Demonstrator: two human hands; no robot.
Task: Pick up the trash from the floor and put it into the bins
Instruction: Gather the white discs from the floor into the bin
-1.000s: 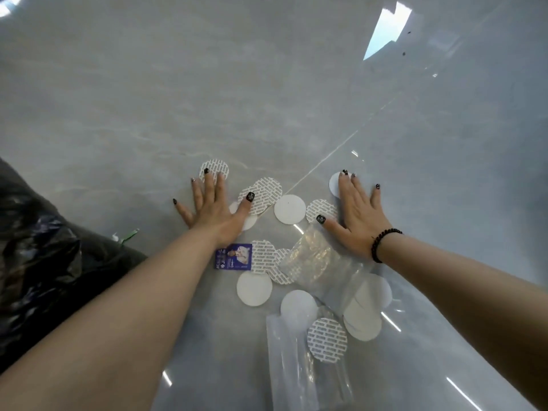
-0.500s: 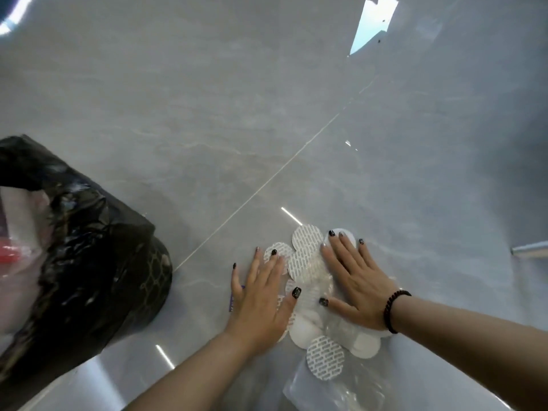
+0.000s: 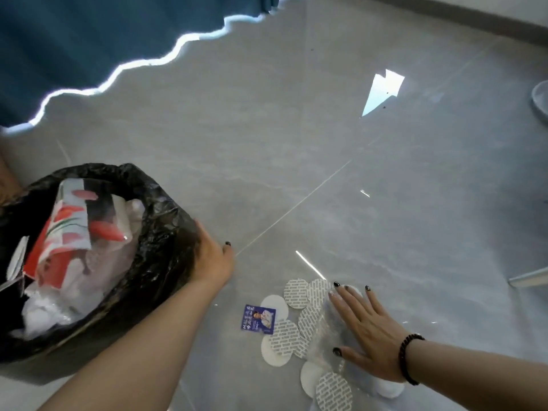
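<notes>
While the discs lie in an overlapping heap on the floor, both hands are split between two jobs. Head view, the only one:

Right hand lies flat, fingers straight and spread, on the clear bag and the discs beneath it; likely pinning the heap so it stays bunched. Nothing gripped.

Left hand is against the near side of the bin, a black liner bulging over its rim. Thumb shows; the fingers are hidden behind the liner, so whether they curl round it cannot be told. Probably steadying the bin or drawing it nearer the heap.

Bin holds a red-and-white wrapper and white crumpled stuff. It stands left of the trash, apart from it.

Blue card lies just left of the discs, touching one. More discs reach the bottom edge of the view.

Blue curtain hangs at the far left.

Judgement: gathering done, no trash lifted yet; flat slippery discs may scatter when scooped.
</notes>
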